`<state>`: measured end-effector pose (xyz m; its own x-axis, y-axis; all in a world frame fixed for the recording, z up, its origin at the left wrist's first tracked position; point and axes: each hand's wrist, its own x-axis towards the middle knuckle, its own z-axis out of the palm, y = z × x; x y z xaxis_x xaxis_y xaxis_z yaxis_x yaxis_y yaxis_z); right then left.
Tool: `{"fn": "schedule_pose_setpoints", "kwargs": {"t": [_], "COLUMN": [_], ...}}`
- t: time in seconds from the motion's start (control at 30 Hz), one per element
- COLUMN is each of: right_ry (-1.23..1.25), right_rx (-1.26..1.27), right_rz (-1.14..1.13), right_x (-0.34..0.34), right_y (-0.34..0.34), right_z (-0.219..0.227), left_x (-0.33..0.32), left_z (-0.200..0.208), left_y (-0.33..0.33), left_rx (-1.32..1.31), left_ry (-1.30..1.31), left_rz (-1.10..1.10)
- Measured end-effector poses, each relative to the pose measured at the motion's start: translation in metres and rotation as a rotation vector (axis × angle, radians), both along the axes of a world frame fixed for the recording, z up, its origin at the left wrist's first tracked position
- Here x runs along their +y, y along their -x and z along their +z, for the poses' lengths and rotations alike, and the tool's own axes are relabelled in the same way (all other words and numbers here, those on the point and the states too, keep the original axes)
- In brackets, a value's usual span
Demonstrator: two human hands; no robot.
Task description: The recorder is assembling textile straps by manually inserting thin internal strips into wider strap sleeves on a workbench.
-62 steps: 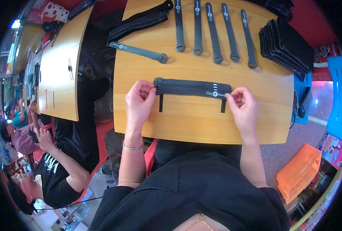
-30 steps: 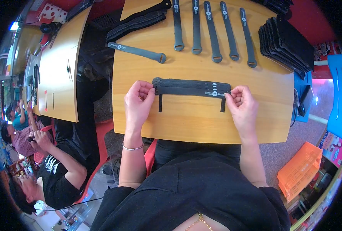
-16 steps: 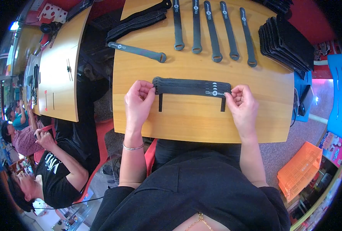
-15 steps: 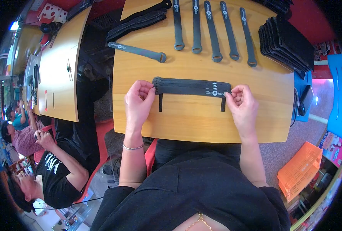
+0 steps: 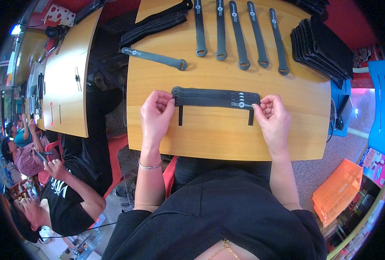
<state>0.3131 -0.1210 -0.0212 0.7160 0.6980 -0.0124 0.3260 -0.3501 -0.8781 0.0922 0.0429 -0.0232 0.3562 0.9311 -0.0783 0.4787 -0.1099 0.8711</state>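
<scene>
At frame centre, the left hand and right hand each pinch one end of the stacked black straps, squaring them flat on the surface.

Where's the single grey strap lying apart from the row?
In the head view, the lone grey strap lies slanted on the wooden table, upper left, beyond the left hand and left of the row of five straps.

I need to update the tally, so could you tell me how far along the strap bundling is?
One bundle of black straps lies stacked, pinched at its ends by the left hand and right hand. Six single grey straps lie loose further back, not yet gathered. A pile of black pieces sits at the right edge.
</scene>
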Motion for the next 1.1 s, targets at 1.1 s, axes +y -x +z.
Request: {"fn": "schedule_pose_setpoints", "kwargs": {"t": [1.1], "right_ry": [-0.119], "right_rx": [-0.049], "right_rz": [0.044], "right_x": [-0.006], "right_y": [-0.002], "right_z": [-0.009], "left_x": [-0.014], "left_z": [0.003], "left_y": [0.003], "left_rx": [0.178], "left_ry": [-0.45], "left_rz": [-0.071]}}
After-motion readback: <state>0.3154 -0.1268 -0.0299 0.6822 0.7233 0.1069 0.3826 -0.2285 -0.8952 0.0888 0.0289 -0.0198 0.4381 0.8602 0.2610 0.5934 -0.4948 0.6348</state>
